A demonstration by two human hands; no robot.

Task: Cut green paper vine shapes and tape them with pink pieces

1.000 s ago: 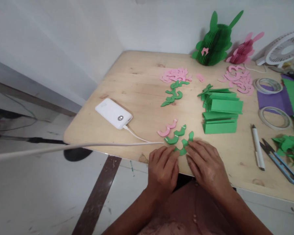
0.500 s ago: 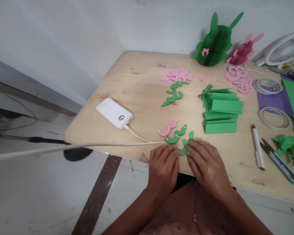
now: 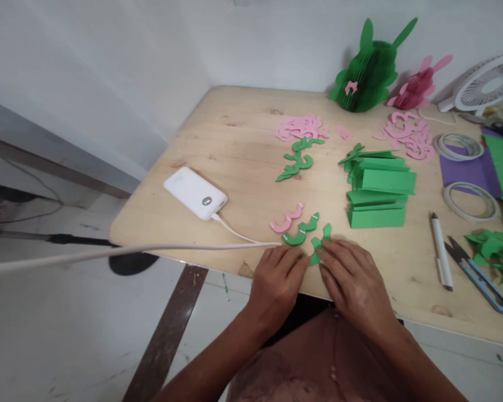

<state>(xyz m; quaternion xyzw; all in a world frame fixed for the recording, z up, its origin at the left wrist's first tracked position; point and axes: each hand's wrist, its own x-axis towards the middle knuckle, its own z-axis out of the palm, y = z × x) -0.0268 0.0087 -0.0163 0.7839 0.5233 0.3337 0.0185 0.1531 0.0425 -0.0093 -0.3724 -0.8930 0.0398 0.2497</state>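
Observation:
A wavy green paper cutout (image 3: 316, 258) lies at the near edge of the table, between my two hands. My left hand (image 3: 278, 285) is closed, its fingertips bunched at the cutout's left end. Fingers together, my right hand (image 3: 354, 273) holds the cutout's right side down against the wood. Parts of the cutout are hidden under the fingers of both hands. Just beyond are another green cutout (image 3: 294, 239) and a pink cutout (image 3: 283, 226), each with small white strips on it.
A white power bank (image 3: 188, 187) with a cable (image 3: 151, 247) lies left. Pink cutouts (image 3: 299, 128), green cutouts (image 3: 297, 163) and folded green paper (image 3: 388, 180) sit farther back. At right are a pen (image 3: 441, 254), blue snips (image 3: 482, 279) and tape rolls (image 3: 470, 216).
My left hand has turned slightly and its fingertips have shifted a little to the right along the cutout. My right hand stays almost in place.

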